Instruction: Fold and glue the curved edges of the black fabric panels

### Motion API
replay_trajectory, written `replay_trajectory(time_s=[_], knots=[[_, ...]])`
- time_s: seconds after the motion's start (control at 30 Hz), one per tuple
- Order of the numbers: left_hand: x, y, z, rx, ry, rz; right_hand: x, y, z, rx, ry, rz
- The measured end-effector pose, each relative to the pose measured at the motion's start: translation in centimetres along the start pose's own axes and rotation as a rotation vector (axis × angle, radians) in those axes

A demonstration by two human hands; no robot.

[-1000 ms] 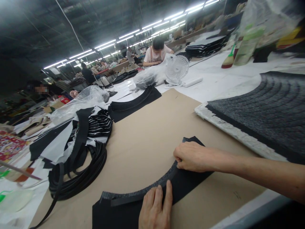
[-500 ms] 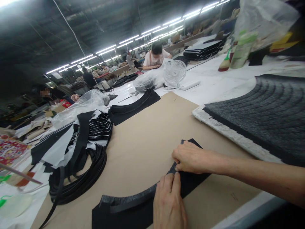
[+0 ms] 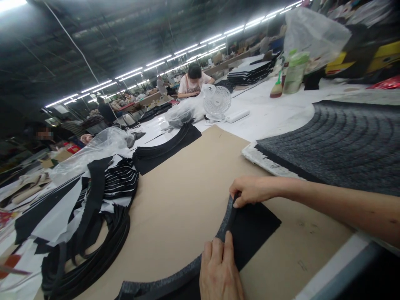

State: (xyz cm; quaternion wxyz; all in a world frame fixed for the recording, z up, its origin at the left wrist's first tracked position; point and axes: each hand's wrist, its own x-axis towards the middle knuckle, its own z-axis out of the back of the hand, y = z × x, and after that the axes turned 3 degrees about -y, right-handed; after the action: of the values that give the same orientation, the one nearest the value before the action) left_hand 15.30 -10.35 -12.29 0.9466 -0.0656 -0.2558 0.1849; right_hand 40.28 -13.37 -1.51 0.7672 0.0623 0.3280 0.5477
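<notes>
A black fabric piece (image 3: pixel 258 227) with a concave curved edge lies on the tan board. Along that curve runs a grey felt-like band, and a narrow black strip (image 3: pixel 229 221) follows it. My left hand (image 3: pixel 220 266) rests on the curve near its middle, fingers stretched out and pressing down on the strip. Farther up the curve, my right hand (image 3: pixel 253 191) pinches the strip close to its upper end, thumb and bent fingers together. The lower end of the piece is cut off by the frame's bottom edge.
The tan board (image 3: pixel 175 200) bears a coil of black strips (image 3: pixel 120 239) at left and curved black pieces (image 3: pixel 168 146) at the back. At right, a white-edged board (image 3: pixel 265 162) carries overlapping grey-black pieces (image 3: pixel 353 141). Behind stand a fan (image 3: pixel 217 102), bottles (image 3: pixel 295 73) and a person (image 3: pixel 192 81).
My right hand has shifted up along the curve, widening the gap from my left hand and uncovering more strip. The left hand stays on the curve. The camera view has turned slightly right.
</notes>
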Motion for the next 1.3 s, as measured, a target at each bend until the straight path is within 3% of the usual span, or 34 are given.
replay_trajectory(time_s=[0.1,0.43,1.3], knots=[[0.1,0.0,0.0,0.052,0.001,-0.004,-0.1,-0.3,-0.7,0.065,0.005,-0.010],[-0.6,1.0,-1.4,0.205,-0.072,-0.128,-0.4,-0.2,-1.5,0.037,-0.148,-0.017],[-0.3,0.5,-1.8,0.264,-0.172,-0.121,0.5,-1.6,-3.4,0.167,-0.244,-0.155]])
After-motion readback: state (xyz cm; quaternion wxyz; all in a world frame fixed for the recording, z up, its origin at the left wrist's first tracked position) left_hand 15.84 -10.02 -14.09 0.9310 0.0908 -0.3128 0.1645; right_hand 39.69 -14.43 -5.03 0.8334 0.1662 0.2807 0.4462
